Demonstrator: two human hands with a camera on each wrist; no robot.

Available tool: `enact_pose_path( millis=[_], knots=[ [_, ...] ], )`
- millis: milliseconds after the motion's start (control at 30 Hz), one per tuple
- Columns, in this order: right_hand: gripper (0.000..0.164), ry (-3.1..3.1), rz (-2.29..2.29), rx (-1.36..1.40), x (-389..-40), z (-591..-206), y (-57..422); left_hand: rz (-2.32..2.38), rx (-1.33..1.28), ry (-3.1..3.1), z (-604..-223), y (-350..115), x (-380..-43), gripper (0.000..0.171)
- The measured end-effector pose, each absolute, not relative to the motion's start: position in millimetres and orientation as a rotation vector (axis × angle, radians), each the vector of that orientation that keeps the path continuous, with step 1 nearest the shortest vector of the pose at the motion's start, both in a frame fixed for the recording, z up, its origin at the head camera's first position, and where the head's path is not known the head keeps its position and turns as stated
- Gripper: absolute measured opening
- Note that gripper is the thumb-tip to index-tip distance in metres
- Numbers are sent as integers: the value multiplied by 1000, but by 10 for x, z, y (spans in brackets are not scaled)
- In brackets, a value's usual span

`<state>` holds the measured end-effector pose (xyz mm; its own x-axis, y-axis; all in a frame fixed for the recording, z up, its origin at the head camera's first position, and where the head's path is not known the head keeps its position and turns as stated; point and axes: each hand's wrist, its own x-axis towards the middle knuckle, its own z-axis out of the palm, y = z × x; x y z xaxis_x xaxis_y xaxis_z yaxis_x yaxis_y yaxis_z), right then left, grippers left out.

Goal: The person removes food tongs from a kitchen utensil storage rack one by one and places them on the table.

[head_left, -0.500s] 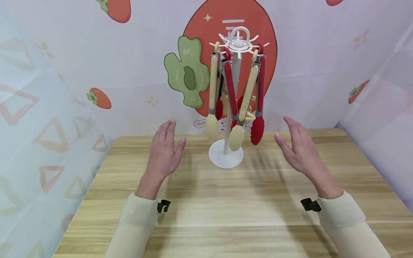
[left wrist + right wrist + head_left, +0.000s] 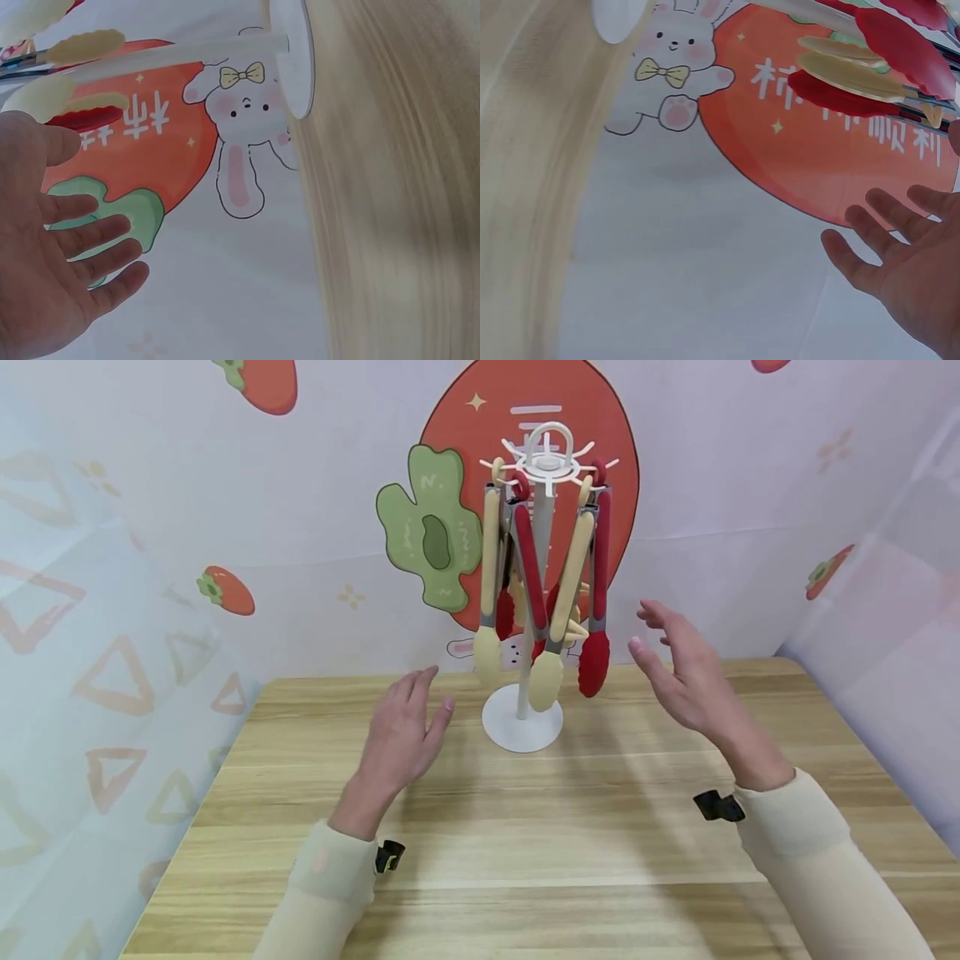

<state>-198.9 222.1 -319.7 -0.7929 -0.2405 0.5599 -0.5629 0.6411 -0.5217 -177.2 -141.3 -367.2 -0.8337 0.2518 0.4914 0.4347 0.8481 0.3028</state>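
A white stand [image 2: 522, 731] with a ring of hooks [image 2: 549, 466] on top rises near the back of the table. Several tongs hang from it, among them cream tongs [image 2: 572, 577] and red tongs [image 2: 600, 556]; those behind are partly hidden. To the left of the stand, my left hand [image 2: 401, 735] hovers with its fingers loosely extended, touching nothing. My right hand [image 2: 690, 681] is raised to the right of the red tongs, apart from them. Both palms appear empty in the wrist views, where the left hand [image 2: 56, 255] and right hand [image 2: 907, 262] show spread fingers.
The wooden table [image 2: 525, 843] ends against a patterned cloth backdrop [image 2: 315, 527] close behind the stand. Cloth walls also rise on the left [image 2: 82, 610] and the right. A black strap piece [image 2: 718, 807] sits at the right cuff.
My left hand has shifted right and slightly down, nearer the stand. My right hand has moved up and a little left, its fingers bending somewhat more. The tongs still hang from the hooks.
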Motion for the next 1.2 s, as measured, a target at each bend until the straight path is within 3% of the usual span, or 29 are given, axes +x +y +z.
enact_pose_path(
  millis=[700, 1200],
  knots=[
    [51, -2395, 1404, 791, -2296, -2589, 1945, -618, -603, -2701, -3751, -1226, -1608, 52],
    [59, -2286, 1833, 1007, -2458, -2465, 1853, -841, -611, -2708, -3706, -1187, -1509, 48]
  ],
)
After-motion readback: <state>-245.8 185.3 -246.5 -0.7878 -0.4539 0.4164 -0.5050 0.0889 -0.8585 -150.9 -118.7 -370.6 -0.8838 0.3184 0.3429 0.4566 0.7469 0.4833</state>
